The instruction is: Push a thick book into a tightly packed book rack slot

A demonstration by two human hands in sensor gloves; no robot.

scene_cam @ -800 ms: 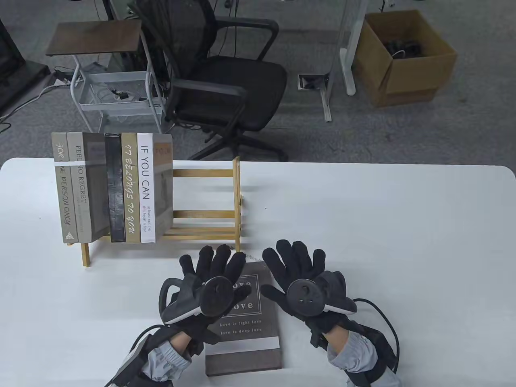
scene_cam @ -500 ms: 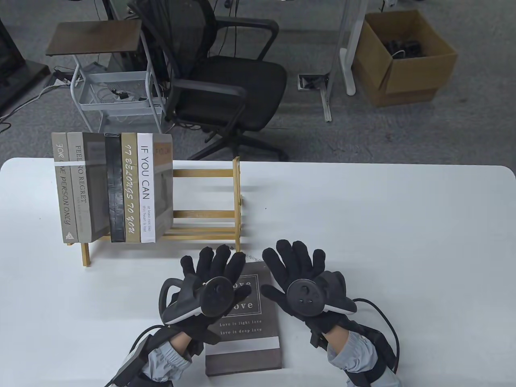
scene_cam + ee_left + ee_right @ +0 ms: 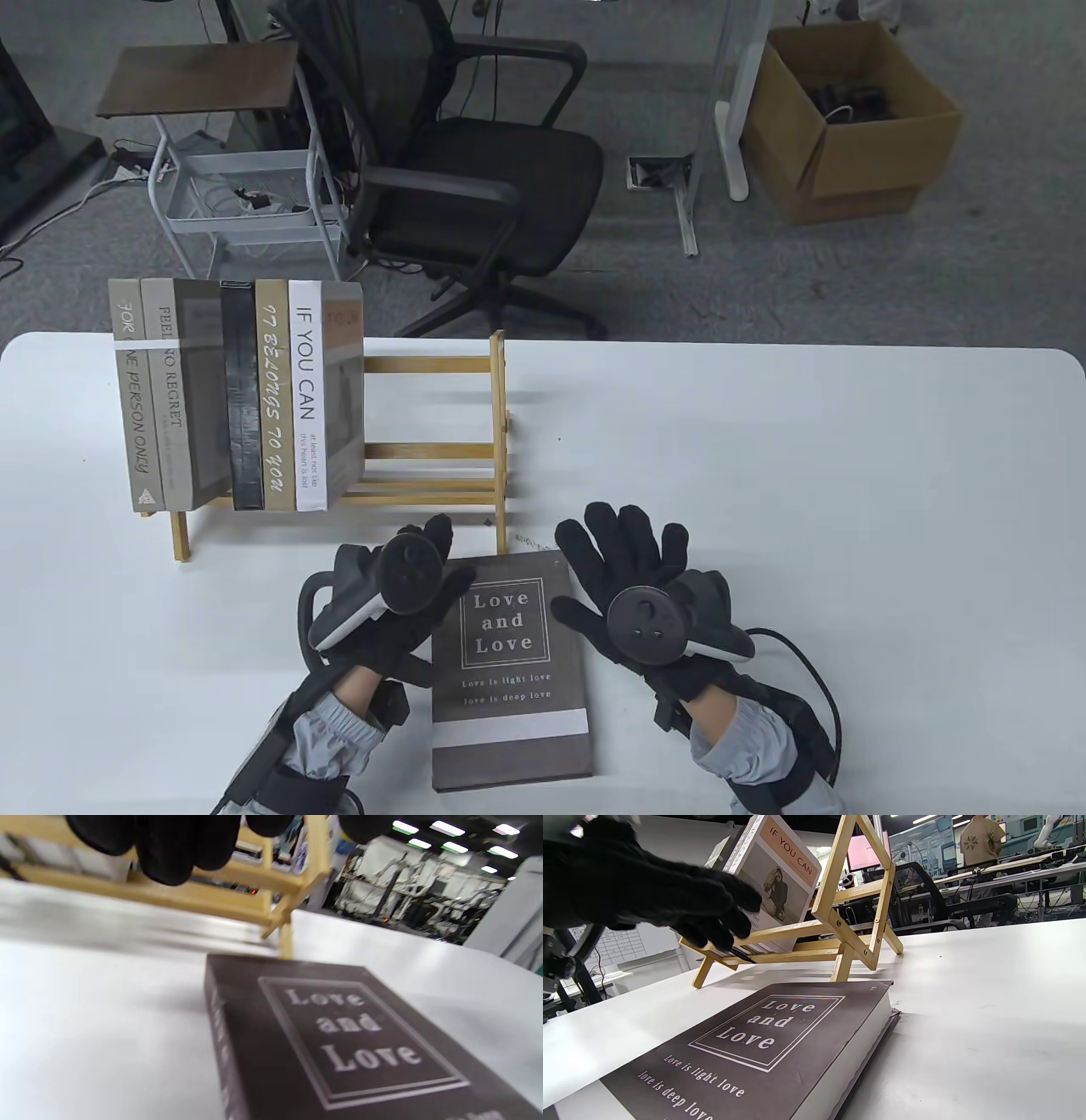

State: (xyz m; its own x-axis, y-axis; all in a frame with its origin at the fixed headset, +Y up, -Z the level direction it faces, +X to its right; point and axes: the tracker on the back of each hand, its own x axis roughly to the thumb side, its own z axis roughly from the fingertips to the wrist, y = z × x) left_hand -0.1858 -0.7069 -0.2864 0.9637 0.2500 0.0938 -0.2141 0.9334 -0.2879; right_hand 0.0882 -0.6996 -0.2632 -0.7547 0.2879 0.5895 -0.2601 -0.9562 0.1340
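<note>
Thick dark-grey "Love and Love" hardcover book (image 3: 509,671) lying flat on the white table (image 3: 806,509), just before the slatted wooden book rack (image 3: 433,450). Left hand (image 3: 399,598) at the book's spine edge, its grip apparently unclosed; right hand (image 3: 632,586) spread wide beside the opposite edge. Advisable: clasp both long edges, raise the book upright, and align it with the gap beside the white "IF YOU CAN" book (image 3: 310,395).

Both hands, left hand (image 3: 399,611) and right hand (image 3: 632,586), in black gloves, round black-and-white trackers strapped on, black cables, grey elastic-cuffed sleeves
</note>
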